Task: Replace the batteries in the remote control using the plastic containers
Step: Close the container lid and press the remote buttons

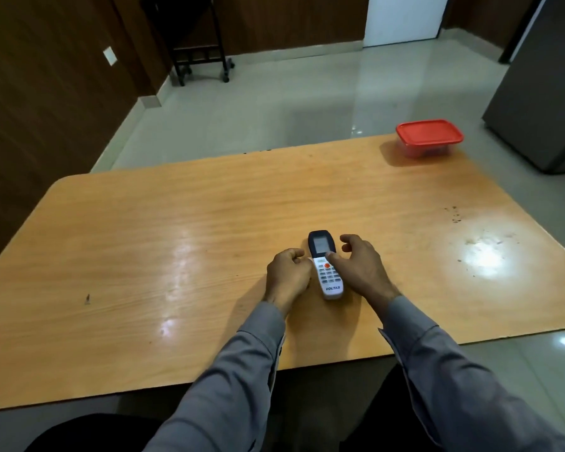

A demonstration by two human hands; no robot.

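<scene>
A person in grey sleeves is sitting at a wooden table. A white Voltas air-conditioner remote is lying flat on the table, near the person, with its buttons and little screen facing up. Both hands are reaching in around it.

The left hand is sitting just beside the left edge of the remote. Its fingers are curling into a loose fist, and I cannot tell if it is touching the remote or holding anything. The right hand is arching over the right side with its fingers spread wide. Its thumb is resting on the remote near the orange button. It is not gripping the remote yet.

Far away, at the far right corner of the table, a clear plastic container with a red lid is sitting shut. I cannot see what is inside it.

I think the job is only just starting: the person is getting ready to pick the remote up. Next, the remote needs lifting and turning over, because the battery door is most likely on the back.
</scene>
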